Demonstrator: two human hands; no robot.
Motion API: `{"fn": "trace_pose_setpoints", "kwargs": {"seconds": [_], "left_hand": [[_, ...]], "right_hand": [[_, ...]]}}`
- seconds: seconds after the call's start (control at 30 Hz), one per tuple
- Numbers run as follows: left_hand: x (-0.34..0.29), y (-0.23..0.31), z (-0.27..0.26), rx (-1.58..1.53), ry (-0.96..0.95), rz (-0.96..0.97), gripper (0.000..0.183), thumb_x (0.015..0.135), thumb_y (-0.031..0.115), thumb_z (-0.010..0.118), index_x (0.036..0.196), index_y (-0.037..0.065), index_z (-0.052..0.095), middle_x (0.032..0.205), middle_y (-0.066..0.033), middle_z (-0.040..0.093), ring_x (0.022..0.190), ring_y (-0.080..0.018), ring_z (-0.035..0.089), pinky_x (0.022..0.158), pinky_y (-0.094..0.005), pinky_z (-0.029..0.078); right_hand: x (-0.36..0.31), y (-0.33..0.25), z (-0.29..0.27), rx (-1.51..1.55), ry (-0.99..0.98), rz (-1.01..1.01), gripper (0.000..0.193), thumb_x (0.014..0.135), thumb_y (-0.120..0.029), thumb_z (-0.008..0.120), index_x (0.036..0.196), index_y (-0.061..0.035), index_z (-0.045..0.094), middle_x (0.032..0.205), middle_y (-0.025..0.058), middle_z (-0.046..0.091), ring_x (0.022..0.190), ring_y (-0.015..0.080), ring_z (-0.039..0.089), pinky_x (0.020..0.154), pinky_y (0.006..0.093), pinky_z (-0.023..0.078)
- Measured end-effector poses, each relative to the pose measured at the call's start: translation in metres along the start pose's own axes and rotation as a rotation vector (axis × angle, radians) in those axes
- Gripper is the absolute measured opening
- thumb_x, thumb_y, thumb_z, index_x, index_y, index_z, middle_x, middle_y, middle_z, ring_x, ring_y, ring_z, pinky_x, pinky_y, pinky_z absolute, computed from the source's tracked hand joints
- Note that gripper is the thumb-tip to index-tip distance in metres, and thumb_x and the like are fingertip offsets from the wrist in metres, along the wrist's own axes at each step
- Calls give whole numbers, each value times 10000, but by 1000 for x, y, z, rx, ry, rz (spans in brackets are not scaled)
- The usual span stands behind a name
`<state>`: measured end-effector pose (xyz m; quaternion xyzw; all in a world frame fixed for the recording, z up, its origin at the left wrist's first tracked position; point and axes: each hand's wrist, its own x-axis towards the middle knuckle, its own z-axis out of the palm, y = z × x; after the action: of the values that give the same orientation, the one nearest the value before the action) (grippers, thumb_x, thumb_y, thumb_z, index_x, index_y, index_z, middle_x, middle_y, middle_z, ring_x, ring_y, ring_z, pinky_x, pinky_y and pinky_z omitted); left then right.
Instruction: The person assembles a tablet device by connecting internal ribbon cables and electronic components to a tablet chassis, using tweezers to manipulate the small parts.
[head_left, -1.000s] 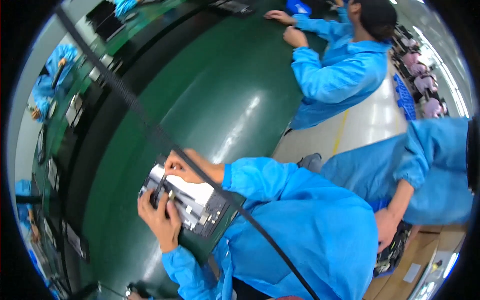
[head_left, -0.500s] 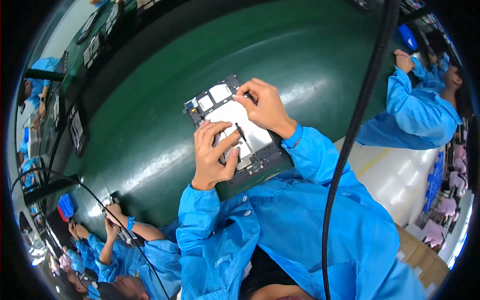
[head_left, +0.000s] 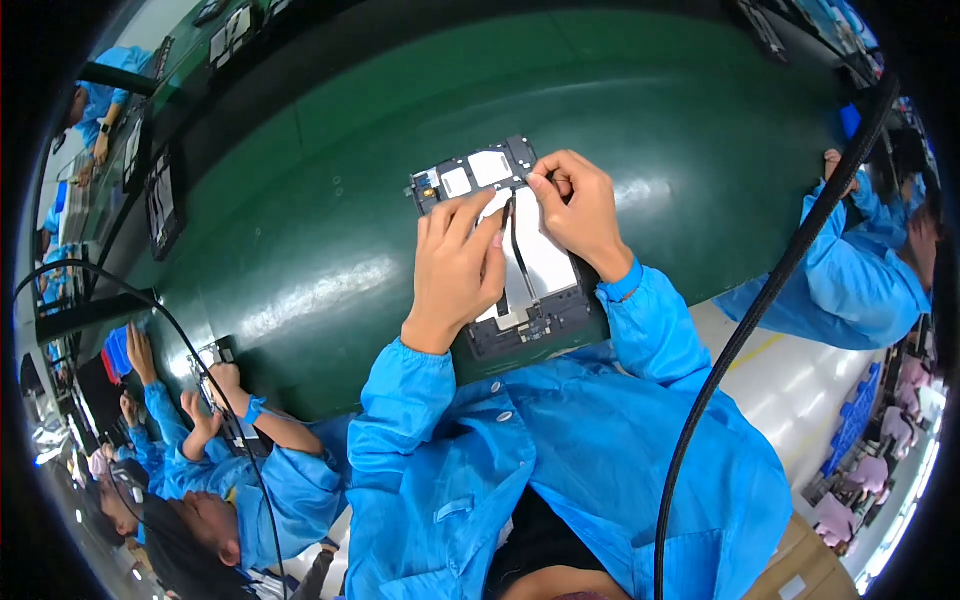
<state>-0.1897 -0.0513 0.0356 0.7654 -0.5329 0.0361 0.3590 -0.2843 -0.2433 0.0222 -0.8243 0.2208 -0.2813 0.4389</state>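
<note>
An opened tablet (head_left: 545, 265) lies tilted on the green table, its dark frame around silver-white panels. A thin black ribbon cable (head_left: 520, 255) runs up the middle from the small circuit board (head_left: 535, 328) at its near end. My left hand (head_left: 455, 265) lies over the tablet's left side, with bent thumb and forefinger closed at the cable's upper end. At the far right edge of the tablet, my right hand (head_left: 583, 212) is closed in a pinch. Whatever is between its fingertips is hidden.
The green table (head_left: 350, 190) curves around the tablet. A thick black cable (head_left: 760, 300) hangs across the right side, a thinner one (head_left: 185, 345) on the left. Co-workers in blue sit at left (head_left: 275, 500) and right (head_left: 850, 270). Another tablet (head_left: 162, 205) lies at far left.
The tablet and both hands appear farther right as the view shifts. My left hand has moved up the tablet along the black ribbon cable. The right hand stays at the far right edge.
</note>
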Motion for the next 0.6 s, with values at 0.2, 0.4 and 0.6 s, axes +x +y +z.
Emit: {"fn": "trace_pose_setpoints", "kwargs": {"seconds": [0.2,0.4,0.6], "left_hand": [[12,3,2,-29,-75,69,314,963,157,670,1248,63,764,1416,-115,681,1267,-342,607,1033,-487,469],[9,-2,3,20,-93,66,373,925,219,724,1264,70,769,1445,-120,659,1244,-370,591,1003,-522,477],[1,-5,28,-197,-20,69,331,845,245,715,1103,40,750,1315,-205,694,1257,-443,624,1099,-588,484]], "right_hand": [[5,5,-10,49,-19,89,84,941,-35,775,917,-1,702,657,13,545,626,91,473,575,300,399],[6,2,-3,24,-98,136,109,971,-82,768,930,-10,697,713,61,655,649,110,559,603,314,452],[-9,31,-7,44,-106,110,102,1084,-118,687,1059,-21,667,950,33,675,863,119,615,769,296,512]]}}
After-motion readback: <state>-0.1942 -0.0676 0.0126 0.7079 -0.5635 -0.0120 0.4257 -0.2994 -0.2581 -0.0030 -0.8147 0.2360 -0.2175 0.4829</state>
